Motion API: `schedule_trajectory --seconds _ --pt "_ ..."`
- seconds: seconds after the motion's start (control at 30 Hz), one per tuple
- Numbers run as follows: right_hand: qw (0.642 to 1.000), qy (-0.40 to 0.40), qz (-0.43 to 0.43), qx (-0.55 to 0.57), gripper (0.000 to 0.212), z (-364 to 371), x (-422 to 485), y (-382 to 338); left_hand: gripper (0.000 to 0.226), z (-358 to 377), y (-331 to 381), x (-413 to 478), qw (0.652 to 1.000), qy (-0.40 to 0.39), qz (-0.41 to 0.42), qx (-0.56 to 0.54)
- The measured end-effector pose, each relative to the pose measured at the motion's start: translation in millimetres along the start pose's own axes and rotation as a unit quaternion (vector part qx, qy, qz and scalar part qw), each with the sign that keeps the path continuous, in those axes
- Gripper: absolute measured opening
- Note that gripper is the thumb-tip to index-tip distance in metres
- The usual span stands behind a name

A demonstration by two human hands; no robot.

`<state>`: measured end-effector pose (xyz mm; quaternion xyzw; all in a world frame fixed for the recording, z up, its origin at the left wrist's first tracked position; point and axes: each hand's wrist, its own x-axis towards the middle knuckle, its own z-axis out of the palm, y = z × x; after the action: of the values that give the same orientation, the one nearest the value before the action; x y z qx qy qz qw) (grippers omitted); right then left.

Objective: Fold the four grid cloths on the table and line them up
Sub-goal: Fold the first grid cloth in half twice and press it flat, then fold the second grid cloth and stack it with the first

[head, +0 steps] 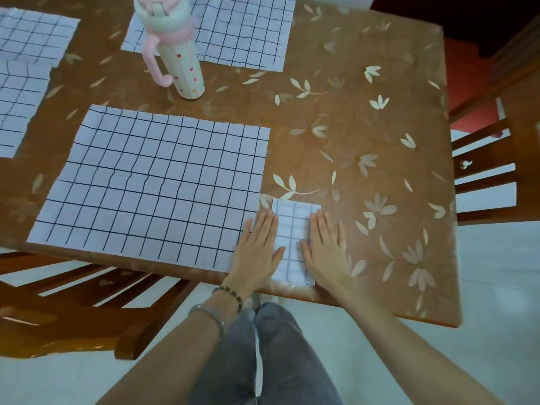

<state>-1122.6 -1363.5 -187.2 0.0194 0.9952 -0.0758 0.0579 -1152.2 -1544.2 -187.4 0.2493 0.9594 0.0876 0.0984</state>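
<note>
From the head camera, looking down over the person's arms, the brown flowered table (365,127) carries all four grid cloths. One is already done: the folded cloth (293,238), a narrow packet, lies at the near edge of the table, a little right of the middle. The left hand (257,247) lies flat along its left side and the right hand (325,247) flat along its right side. All the fingers are straight and spread on the fabric. Neither hand grasps anything; they look to be pressing the packet down. The left hand also overlaps the near right corner of the big cloth (155,185), which lies fully spread just beside the packet and runs off to the left.

Further off, the far cloth (239,33) lies open at the back of the table, with a pale tumbler (178,54) with a pink handle standing on its left part. The left cloth (26,68) is spread at the far left and runs out of view; I cannot tell whether it is partly doubled over.

By my reckoning the job is about a quarter done. One cloth is folded and getting its last smoothing, three are yet to be folded, and nothing is lined up.
</note>
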Motion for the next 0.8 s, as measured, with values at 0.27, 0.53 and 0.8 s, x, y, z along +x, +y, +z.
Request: schedule_trajectory --seconds 0.27,0.53,0.8 --pt "0.993 -0.114 0.007 -0.035 0.071 24.8 -5.5 5.2 0.08 16.1 -10.5 1.6 0.992 -0.098 0.014 0.081" --pt "0.983 -0.164 0.048 0.068 0.067 -29.3 10.5 -5.3 0.092 -23.3 -7.3 15.3 0.984 -0.171 0.024 0.034" --pt "0.847 -0.006 0.128 0.515 0.087 -172.2 -26.9 13.4 0.082 -161.3 35.2 43.0 0.915 -0.164 0.061 -0.363"
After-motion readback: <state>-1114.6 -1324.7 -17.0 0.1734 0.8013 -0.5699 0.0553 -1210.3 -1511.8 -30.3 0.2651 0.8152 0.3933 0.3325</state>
